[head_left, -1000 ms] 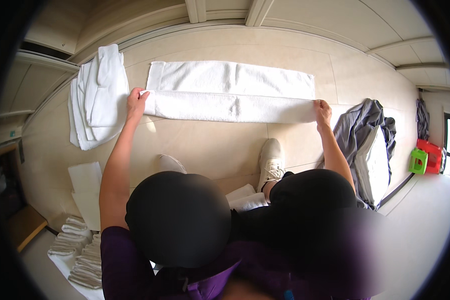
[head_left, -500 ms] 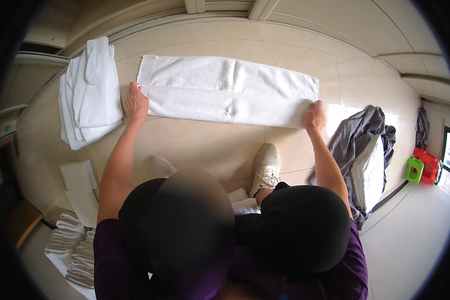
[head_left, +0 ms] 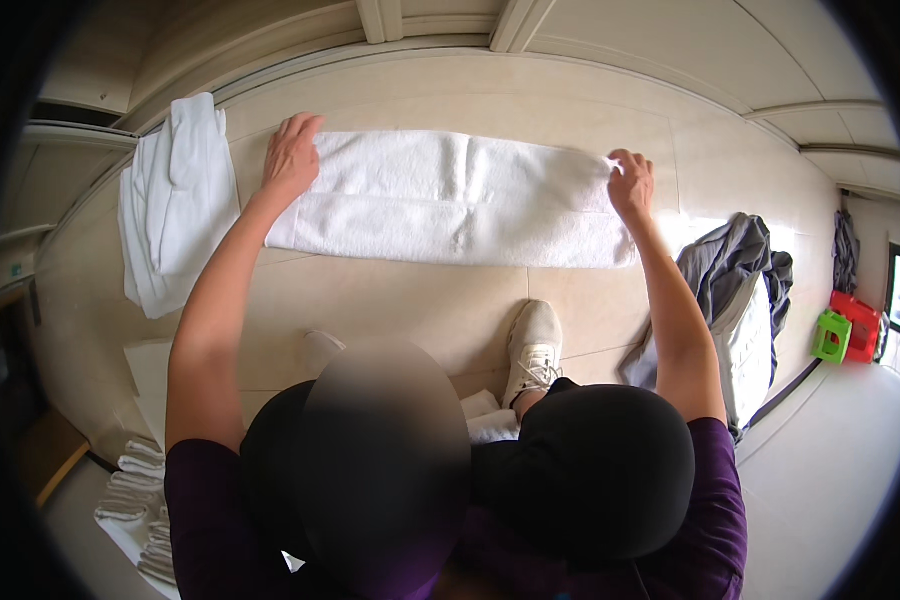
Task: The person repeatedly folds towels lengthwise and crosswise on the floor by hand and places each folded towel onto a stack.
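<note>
A long white towel (head_left: 410,225) lies spread on the floor across the front of me, a fold line running along its length. My left hand (head_left: 293,160) is at its far left corner, fingers bent over the edge and covering that corner. At the far right corner, my right hand (head_left: 632,186) has its thumb and fingers curled at the towel's edge. Both hands look closed on the cloth, though the fingertips are partly hidden. The near edge of the towel rests flat, with neither hand on it.
A pile of white towels (head_left: 175,215) lies at the left. Folded grey-white cloths (head_left: 135,485) are at lower left. Grey fabric (head_left: 735,255) and a white bundle (head_left: 745,345) lie at right, with red (head_left: 863,325) and green (head_left: 831,336) plastic items beyond. My shoe (head_left: 534,340) stands near the towel.
Both hands have let go of the towel's near corners and moved away from me to its far corners. The view has shifted slightly. The towel remains spread out.
</note>
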Available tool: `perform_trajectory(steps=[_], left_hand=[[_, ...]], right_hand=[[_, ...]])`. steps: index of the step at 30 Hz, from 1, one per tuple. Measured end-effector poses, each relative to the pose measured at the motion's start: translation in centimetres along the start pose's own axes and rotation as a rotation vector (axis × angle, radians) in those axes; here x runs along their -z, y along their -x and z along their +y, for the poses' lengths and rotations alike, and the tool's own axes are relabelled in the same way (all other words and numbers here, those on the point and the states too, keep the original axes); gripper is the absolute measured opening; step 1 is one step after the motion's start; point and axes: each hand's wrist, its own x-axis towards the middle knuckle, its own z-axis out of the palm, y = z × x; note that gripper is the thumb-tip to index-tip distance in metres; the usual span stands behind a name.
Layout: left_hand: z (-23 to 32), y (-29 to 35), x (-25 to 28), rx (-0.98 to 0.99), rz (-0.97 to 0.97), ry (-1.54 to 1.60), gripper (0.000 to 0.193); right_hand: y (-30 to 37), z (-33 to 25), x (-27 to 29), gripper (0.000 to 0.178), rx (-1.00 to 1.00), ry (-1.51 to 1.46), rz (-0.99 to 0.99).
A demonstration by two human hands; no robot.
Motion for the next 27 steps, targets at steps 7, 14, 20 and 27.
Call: perform_trajectory(steps=[7,14,20,27], left_hand=[[0.0,-2.3,-0.9,-0.022,-0.213,-0.184,0.022],[2.7,6.5,7.3,-0.21,-0.195,-0.073,0.019],[2.5,10.7,4.9,-0.299,-0.299,-0.074,0.018],[1.3,12.3,3.9,-0.217,-0.338,-0.16,0.015]], right_hand=[[-2.7,-2.1,0.6,0.02,0.277,0.299,-0.339],[6.9,0.2,8.0,0.02,0.545,0.114,-0.065],[10.1,2.5,6.1,0.02,0.537,0.125,-0.118],[11.3,3.5,4.9,0.031,0.552,0.16,-0.298]])
